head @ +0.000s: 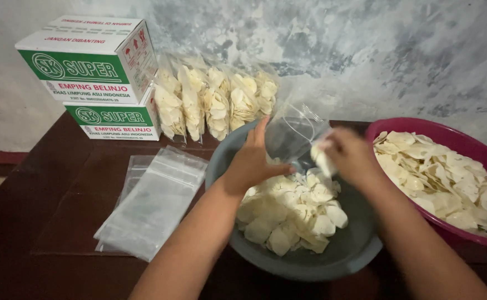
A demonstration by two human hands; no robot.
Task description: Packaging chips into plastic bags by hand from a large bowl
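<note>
My left hand (253,161) holds a clear plastic bag (291,133) open over a grey basin (343,256). A heap of pale, flat chips (291,214) lies in that basin. My right hand (350,155) is blurred and grips a small bunch of chips (322,158) right at the bag's mouth. Both forearms reach in from the bottom edge.
A dark red basin (466,144) full of the same chips stands at the right. A stack of empty clear bags (154,203) lies on the dark table (49,222) at the left. Several filled bags (215,103) lean on the wall beside two stacked cartons (96,61).
</note>
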